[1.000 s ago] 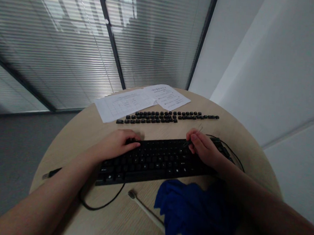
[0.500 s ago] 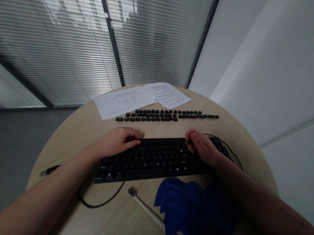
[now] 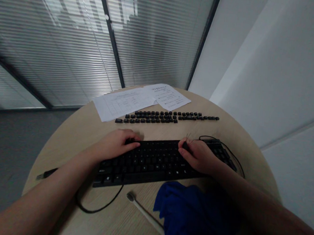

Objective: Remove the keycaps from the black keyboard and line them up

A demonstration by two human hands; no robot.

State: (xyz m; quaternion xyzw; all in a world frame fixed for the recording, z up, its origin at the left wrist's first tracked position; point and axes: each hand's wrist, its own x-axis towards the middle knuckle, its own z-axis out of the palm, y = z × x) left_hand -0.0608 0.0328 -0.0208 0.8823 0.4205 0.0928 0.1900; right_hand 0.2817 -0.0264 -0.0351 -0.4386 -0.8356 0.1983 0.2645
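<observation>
A black keyboard [image 3: 148, 163] lies across the wooden table in front of me. My left hand [image 3: 121, 142] grips its back left edge, thumb on top and fingers curled over the rim. Above the right part of the keys, my right hand [image 3: 196, 154] is closed around a wire keycap puller [image 3: 186, 145], whose thin wires stick up past the fingers. Its lower end is hidden by the hand. Behind the keyboard, loose black keycaps [image 3: 151, 118] stand in several rows.
Printed sheets [image 3: 126, 101] lie at the table's far side. Nearer to me are a toothbrush [image 3: 146, 214] and a crumpled blue cloth [image 3: 190, 213]. The keyboard cable [image 3: 96, 211] loops at the front left, and a USB plug [image 3: 45, 174] rests near the left edge.
My right hand has moved left and slightly down over the keys, and the puller has tilted in it. My left hand keeps its hold on the keyboard.
</observation>
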